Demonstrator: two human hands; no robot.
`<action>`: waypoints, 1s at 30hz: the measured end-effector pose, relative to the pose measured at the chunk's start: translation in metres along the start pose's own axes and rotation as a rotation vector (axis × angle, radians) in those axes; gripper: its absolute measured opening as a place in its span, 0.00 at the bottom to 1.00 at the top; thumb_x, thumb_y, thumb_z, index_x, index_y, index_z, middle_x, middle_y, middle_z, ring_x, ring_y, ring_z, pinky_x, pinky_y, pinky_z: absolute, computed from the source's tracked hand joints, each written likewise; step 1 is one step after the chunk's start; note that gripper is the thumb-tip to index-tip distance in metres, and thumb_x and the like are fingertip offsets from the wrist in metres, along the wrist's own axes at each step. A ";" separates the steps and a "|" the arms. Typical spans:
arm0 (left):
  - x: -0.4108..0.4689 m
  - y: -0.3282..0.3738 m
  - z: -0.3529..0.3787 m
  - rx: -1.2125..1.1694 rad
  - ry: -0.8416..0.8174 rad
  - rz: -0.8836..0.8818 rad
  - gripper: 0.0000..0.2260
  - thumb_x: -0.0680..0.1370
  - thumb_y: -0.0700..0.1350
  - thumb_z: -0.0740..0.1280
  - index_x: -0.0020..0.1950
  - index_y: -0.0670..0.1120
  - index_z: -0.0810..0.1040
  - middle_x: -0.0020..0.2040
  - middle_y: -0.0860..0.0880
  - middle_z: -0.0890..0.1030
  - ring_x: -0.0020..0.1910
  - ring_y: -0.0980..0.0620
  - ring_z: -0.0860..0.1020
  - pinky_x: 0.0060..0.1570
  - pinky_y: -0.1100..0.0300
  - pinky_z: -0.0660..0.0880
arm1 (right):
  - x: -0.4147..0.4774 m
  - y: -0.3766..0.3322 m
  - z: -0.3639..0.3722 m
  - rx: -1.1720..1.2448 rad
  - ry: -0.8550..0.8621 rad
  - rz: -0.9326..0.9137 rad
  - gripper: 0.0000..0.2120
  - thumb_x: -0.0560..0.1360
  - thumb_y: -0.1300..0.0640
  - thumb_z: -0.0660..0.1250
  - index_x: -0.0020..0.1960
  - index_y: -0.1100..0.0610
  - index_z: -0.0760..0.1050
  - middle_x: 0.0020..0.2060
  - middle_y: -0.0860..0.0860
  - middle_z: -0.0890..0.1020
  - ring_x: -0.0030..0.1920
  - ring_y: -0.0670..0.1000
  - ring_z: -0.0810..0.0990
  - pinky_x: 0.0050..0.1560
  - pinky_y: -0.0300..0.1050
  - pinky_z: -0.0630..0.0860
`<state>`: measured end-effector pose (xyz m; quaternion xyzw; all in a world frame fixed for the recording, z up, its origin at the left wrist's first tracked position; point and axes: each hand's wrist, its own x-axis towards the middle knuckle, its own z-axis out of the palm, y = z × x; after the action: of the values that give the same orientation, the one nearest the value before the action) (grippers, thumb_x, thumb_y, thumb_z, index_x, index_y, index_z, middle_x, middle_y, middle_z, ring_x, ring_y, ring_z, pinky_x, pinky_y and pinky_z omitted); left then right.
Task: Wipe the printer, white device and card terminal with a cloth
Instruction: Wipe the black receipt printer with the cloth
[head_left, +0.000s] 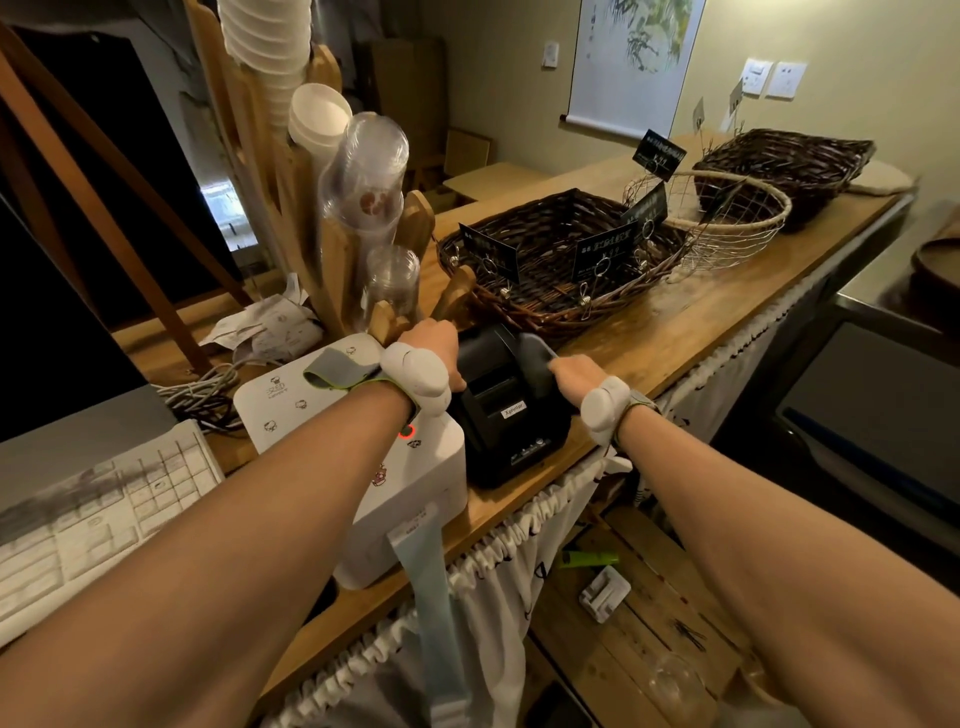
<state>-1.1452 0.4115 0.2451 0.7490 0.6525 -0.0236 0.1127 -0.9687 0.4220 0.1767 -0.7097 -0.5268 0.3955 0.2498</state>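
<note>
So, closest in, a white plastic keyboard (93, 519) is seen at the near left. A white rounded plastic device (426, 488) is parked right at the front edge of the wooden tabletop (675, 322), with a pale paper strip (423, 571) hanging off its front. Just beside it on the right, a black boxy plastic printer (493, 431) is sat at the same edge. The printer's top left is gripped by the left hand (436, 345), fingers curled over it. A dark grey cloth (535, 358) is held in the right hand (574, 376), pinched tight and pressed against the printer's upper right side. Further back, a dark brown wicker basket (545, 312) is found, then a pale wire basket (727, 244) toward the far right end.
</note>
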 end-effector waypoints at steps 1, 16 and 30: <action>0.000 0.000 0.000 0.001 0.004 0.004 0.11 0.73 0.46 0.73 0.44 0.40 0.74 0.44 0.44 0.76 0.41 0.47 0.76 0.42 0.58 0.75 | 0.000 0.006 -0.001 -0.036 0.023 0.058 0.18 0.80 0.58 0.53 0.61 0.68 0.74 0.59 0.64 0.77 0.61 0.63 0.74 0.48 0.43 0.64; -0.002 -0.006 -0.001 -0.024 -0.005 0.012 0.17 0.75 0.48 0.71 0.57 0.36 0.77 0.53 0.41 0.81 0.45 0.46 0.78 0.48 0.54 0.78 | -0.005 0.003 0.007 -0.319 0.084 -0.138 0.15 0.74 0.48 0.65 0.56 0.57 0.74 0.46 0.55 0.80 0.44 0.57 0.80 0.43 0.49 0.79; 0.003 -0.006 0.009 -0.169 0.038 0.104 0.24 0.74 0.40 0.72 0.69 0.47 0.73 0.64 0.44 0.77 0.60 0.45 0.78 0.58 0.53 0.78 | 0.009 -0.003 -0.013 -0.469 0.286 -0.347 0.21 0.72 0.66 0.62 0.63 0.53 0.74 0.56 0.56 0.77 0.54 0.60 0.77 0.50 0.50 0.76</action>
<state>-1.1492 0.4130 0.2347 0.7699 0.6145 0.0515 0.1643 -0.9584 0.4325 0.1838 -0.6959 -0.6762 0.1115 0.2146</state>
